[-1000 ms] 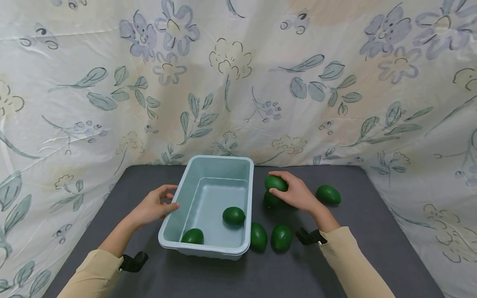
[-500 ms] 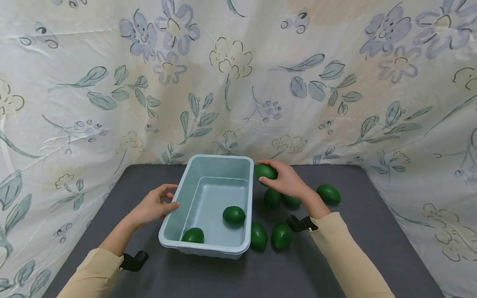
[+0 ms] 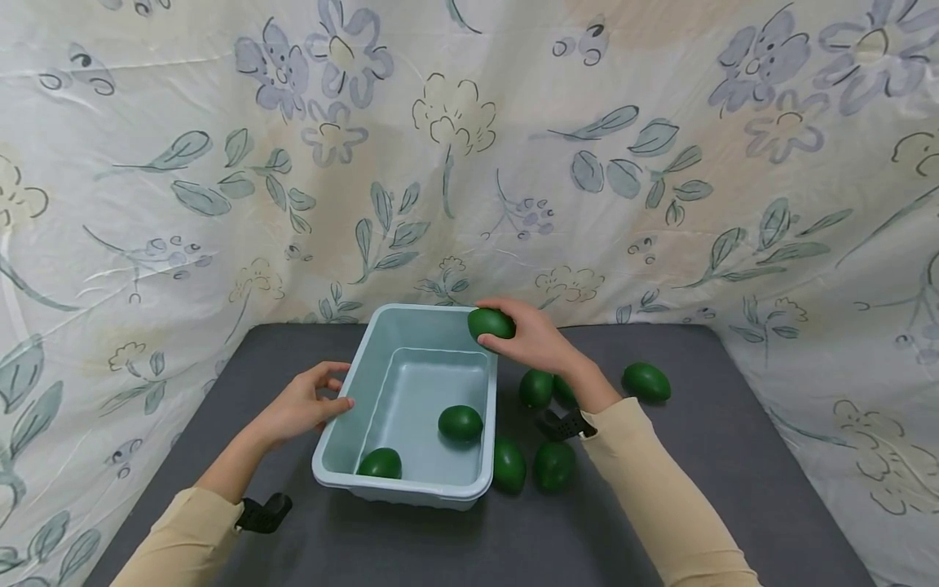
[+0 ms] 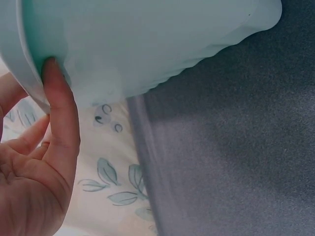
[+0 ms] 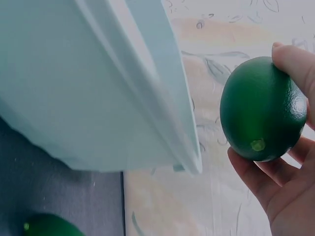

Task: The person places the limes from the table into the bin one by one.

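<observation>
The right hand (image 3: 531, 336) has its thumb and fingers curled round a green fruit (image 3: 490, 324), which in the head view overlaps the far right corner of the pale tub (image 3: 421, 395). The coming move seems to turn on this: the tub's open middle lies left and near of the right hand, clearly the nearer one to that fruit. The fruit's long axis runs roughly left to right, while the tub's runs near to far. At the tub's left side, the left hand (image 3: 299, 408) pinches the rim lightly. Inside sit one fruit (image 3: 380, 463) at the near left and another (image 3: 460, 425) by the right wall. The right wrist view adds what the head view hides: fingers supporting the held fruit from beneath, a pale end spot (image 5: 257, 144), and a visible gap between fruit and rim.
</observation>
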`<state>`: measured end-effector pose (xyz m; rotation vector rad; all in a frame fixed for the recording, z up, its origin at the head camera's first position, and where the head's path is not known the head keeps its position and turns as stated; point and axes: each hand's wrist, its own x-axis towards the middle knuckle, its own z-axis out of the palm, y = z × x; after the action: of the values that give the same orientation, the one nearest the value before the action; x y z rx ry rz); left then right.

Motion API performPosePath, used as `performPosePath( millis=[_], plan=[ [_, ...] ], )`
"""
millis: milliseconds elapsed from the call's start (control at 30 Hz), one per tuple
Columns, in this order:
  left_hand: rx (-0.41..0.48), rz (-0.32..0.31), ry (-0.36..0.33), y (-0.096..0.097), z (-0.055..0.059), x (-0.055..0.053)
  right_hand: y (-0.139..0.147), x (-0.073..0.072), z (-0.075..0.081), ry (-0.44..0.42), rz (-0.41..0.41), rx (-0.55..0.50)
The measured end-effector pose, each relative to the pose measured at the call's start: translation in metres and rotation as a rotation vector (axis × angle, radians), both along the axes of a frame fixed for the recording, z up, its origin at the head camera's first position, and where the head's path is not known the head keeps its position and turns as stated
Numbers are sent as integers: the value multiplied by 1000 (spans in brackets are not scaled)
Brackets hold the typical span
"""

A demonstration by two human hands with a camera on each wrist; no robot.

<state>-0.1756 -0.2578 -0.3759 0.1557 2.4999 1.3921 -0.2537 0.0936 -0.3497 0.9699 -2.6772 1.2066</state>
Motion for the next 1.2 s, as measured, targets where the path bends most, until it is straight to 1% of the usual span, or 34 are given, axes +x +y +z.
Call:
performPosePath(
  millis=[200, 400, 600, 800, 933, 1200],
  plan=[
    [-4, 2, -3, 0, 1, 0, -16, -4, 3, -2, 32, -9],
    [-7, 5, -12, 0, 2, 0, -30, -8, 2, 9, 53, -6],
    [-3, 10, -15, 0, 2, 0, -41, -10, 2, -23, 55, 13],
    [-5, 10, -13, 1, 2, 0, -50, -11, -1, -36, 70, 37],
    [-3, 10, -12, 1, 2, 0, -54, -11, -1, -52, 67, 40],
    [-1, 9, -12, 0, 2, 1, -57, -12, -3, -69, 74, 63]
  ],
)
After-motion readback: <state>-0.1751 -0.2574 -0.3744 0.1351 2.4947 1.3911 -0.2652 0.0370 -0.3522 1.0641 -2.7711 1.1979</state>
